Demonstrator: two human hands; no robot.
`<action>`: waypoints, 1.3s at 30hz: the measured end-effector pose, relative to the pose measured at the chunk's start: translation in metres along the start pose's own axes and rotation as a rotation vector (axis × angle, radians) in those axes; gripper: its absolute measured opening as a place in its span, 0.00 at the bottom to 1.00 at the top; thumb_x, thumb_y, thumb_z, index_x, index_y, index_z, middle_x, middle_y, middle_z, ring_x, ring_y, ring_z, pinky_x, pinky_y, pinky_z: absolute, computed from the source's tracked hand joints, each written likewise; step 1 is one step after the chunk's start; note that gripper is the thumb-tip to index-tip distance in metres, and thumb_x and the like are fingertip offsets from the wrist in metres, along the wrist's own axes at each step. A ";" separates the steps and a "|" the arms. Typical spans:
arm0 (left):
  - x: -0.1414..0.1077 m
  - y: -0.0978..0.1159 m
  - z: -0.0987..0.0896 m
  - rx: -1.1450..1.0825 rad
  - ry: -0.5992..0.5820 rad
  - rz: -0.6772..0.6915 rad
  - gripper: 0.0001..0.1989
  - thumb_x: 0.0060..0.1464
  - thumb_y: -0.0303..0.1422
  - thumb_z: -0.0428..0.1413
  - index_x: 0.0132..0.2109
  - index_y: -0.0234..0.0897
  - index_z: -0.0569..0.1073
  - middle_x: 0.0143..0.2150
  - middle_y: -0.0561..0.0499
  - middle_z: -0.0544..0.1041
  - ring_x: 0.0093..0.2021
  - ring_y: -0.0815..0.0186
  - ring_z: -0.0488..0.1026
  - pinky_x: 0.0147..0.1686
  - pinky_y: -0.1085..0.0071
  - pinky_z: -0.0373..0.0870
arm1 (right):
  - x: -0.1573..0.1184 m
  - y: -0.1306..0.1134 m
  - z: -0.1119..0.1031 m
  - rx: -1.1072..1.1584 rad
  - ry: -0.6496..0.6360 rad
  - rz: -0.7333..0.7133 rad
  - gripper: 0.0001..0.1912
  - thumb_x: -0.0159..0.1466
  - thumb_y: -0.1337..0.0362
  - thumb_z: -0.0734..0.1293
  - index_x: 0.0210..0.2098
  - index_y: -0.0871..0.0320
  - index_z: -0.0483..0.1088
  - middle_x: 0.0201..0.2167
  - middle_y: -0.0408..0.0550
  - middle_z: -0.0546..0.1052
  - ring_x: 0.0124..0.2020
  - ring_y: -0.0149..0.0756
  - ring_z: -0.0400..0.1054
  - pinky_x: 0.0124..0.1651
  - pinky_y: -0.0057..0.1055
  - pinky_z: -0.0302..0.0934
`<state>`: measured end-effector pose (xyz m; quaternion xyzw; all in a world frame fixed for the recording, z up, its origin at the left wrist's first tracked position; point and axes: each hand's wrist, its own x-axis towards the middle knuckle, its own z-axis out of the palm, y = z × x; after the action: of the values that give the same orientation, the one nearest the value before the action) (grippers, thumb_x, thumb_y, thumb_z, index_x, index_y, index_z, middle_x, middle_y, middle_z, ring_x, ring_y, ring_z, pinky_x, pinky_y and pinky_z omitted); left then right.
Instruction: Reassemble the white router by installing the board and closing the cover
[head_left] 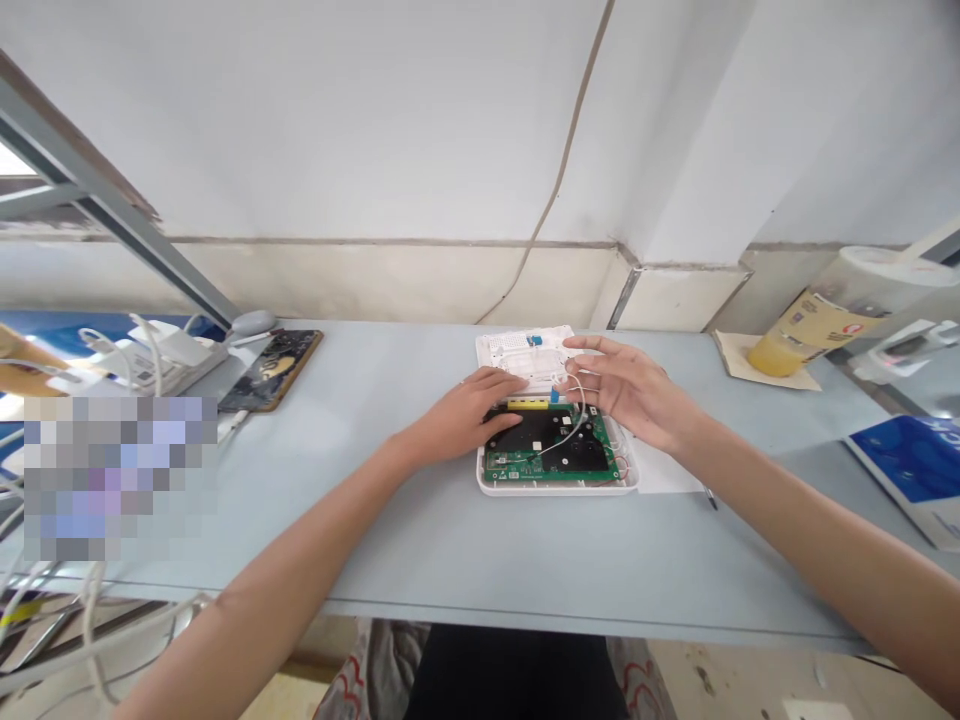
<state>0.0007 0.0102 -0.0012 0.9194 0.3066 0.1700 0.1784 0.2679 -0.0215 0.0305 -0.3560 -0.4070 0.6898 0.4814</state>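
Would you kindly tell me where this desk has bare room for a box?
Bare desktop lies in front of the white casing, up to the front edge. It is crowded under the left hand and right hand, and far left among white chargers.

A glossy green circuit board [525, 463] is held in a smooth white plastic case [556, 489], a thin plastic-coated wire [574, 428] is laid across it, and matt white paper [667, 475] is spread on the smooth, matt painted tabletop [420, 530]
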 end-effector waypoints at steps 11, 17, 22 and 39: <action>-0.002 -0.001 0.003 0.027 0.066 0.057 0.21 0.71 0.39 0.55 0.66 0.39 0.74 0.65 0.42 0.76 0.69 0.47 0.62 0.66 0.44 0.67 | -0.004 0.006 -0.001 -0.152 -0.105 -0.069 0.16 0.59 0.61 0.81 0.46 0.51 0.80 0.44 0.44 0.76 0.42 0.32 0.72 0.53 0.36 0.71; 0.001 0.029 -0.004 -0.305 0.250 -0.064 0.14 0.71 0.39 0.55 0.54 0.43 0.83 0.50 0.45 0.83 0.59 0.54 0.71 0.57 0.56 0.74 | -0.013 0.008 0.012 -0.312 -0.186 -0.222 0.14 0.64 0.59 0.78 0.49 0.48 0.78 0.49 0.45 0.76 0.49 0.36 0.74 0.53 0.36 0.69; 0.001 0.045 -0.010 -0.619 0.326 -0.179 0.15 0.67 0.46 0.60 0.43 0.41 0.85 0.42 0.48 0.84 0.45 0.61 0.79 0.49 0.63 0.74 | -0.018 0.008 0.021 -0.395 -0.177 -0.238 0.15 0.64 0.57 0.77 0.49 0.49 0.76 0.42 0.45 0.79 0.46 0.39 0.76 0.52 0.40 0.71; 0.006 0.022 0.001 -0.143 0.366 -0.080 0.10 0.68 0.35 0.57 0.45 0.40 0.83 0.44 0.47 0.84 0.50 0.57 0.76 0.53 0.58 0.74 | 0.006 -0.013 -0.010 -0.088 0.024 0.013 0.22 0.49 0.75 0.76 0.43 0.54 0.78 0.49 0.49 0.82 0.41 0.32 0.72 0.52 0.36 0.68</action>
<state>0.0167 -0.0023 0.0086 0.8451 0.3575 0.3486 0.1913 0.2798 -0.0114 0.0377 -0.3877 -0.4290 0.6699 0.4657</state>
